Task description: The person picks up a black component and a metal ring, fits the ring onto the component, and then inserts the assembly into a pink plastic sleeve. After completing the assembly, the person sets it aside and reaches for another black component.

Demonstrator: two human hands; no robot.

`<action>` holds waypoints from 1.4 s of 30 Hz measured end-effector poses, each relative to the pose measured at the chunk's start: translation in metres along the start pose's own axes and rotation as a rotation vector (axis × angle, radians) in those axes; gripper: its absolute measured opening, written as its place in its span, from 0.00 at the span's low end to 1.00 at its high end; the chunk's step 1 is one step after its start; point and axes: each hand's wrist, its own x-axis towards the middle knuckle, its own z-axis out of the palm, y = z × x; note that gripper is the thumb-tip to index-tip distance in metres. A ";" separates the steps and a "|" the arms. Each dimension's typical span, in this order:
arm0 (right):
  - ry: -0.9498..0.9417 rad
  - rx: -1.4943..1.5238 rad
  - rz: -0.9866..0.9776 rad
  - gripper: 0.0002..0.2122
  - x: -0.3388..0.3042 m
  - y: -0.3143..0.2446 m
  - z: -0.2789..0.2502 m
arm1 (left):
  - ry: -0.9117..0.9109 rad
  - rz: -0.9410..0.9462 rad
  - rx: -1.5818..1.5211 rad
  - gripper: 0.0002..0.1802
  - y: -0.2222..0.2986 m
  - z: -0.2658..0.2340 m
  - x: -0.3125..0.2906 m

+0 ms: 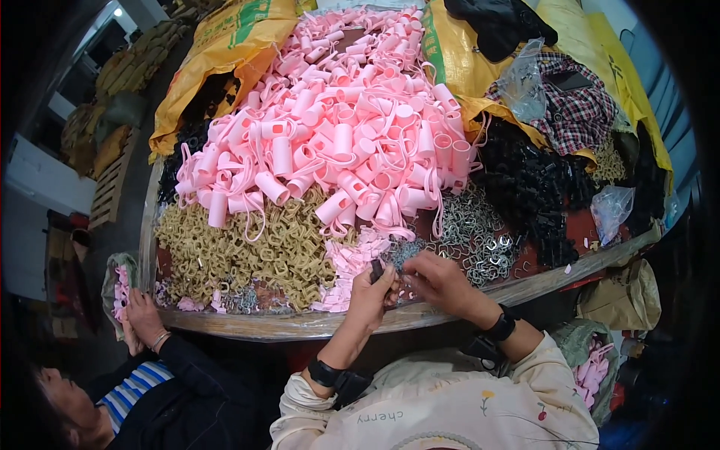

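Near the table's front edge, my left hand (371, 294) is closed around a small black plastic part (377, 271), whose top sticks up past the fingers. Just to its right is my right hand (437, 281), fingers curled together in a pinch. Whatever those fingertips hold is too small or hidden to make out. Behind both hands lie a small heap of tiny silvery metal pieces (405, 249) and a pile of little pink pieces (352, 262). A large mound of pink plastic cylinders with straps (337, 135) rises beyond them.
Tan plastic buckles (247, 247) spread to the left, and silvery metal hooks (480, 232) to the right beside black plastic parts (525, 187). Yellow sacks (232, 45) flank the mound. A wooden rim (247, 328) edges the table. Another person's hands (142, 322) work at a bag, left.
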 end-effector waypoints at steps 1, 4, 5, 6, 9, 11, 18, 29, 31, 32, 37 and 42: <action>0.012 0.022 -0.062 0.06 0.001 -0.002 0.001 | -0.029 -0.035 -0.031 0.10 0.000 0.000 0.000; 0.029 -0.002 -0.144 0.06 -0.003 -0.006 0.001 | -0.042 -0.052 -0.025 0.11 0.002 0.003 -0.004; 0.036 -0.046 -0.163 0.06 -0.004 -0.007 0.001 | -0.048 -0.058 -0.022 0.11 0.002 0.004 -0.006; 0.043 -0.091 -0.183 0.05 -0.006 -0.008 0.001 | -0.047 -0.054 -0.025 0.11 0.002 0.004 -0.007; 0.021 -0.177 -0.211 0.05 -0.010 -0.012 0.001 | -0.054 -0.073 0.024 0.11 0.003 0.006 -0.011; 0.012 -0.222 -0.225 0.05 -0.011 -0.013 0.001 | -0.057 -0.065 0.038 0.11 0.003 0.008 -0.013; 0.043 -0.164 -0.206 0.05 -0.008 -0.012 0.000 | -0.127 -0.066 0.090 0.09 0.001 0.002 -0.010; -0.010 0.107 -0.085 0.05 -0.001 -0.020 -0.020 | -0.386 -0.110 -0.296 0.14 0.000 -0.008 -0.014; 0.019 0.076 -0.103 0.04 -0.001 -0.025 -0.021 | -0.384 -0.123 -0.289 0.14 -0.004 -0.011 -0.015; 0.031 -0.006 -0.151 0.04 -0.002 -0.027 -0.021 | -0.382 -0.132 -0.281 0.15 -0.006 -0.012 -0.015; 0.011 -0.213 -0.265 0.04 -0.002 -0.033 -0.019 | -0.324 -0.124 -0.250 0.14 -0.005 -0.009 -0.022; -0.039 -0.206 -0.276 0.04 -0.005 -0.035 -0.020 | -0.288 -0.113 -0.191 0.14 -0.002 -0.004 -0.033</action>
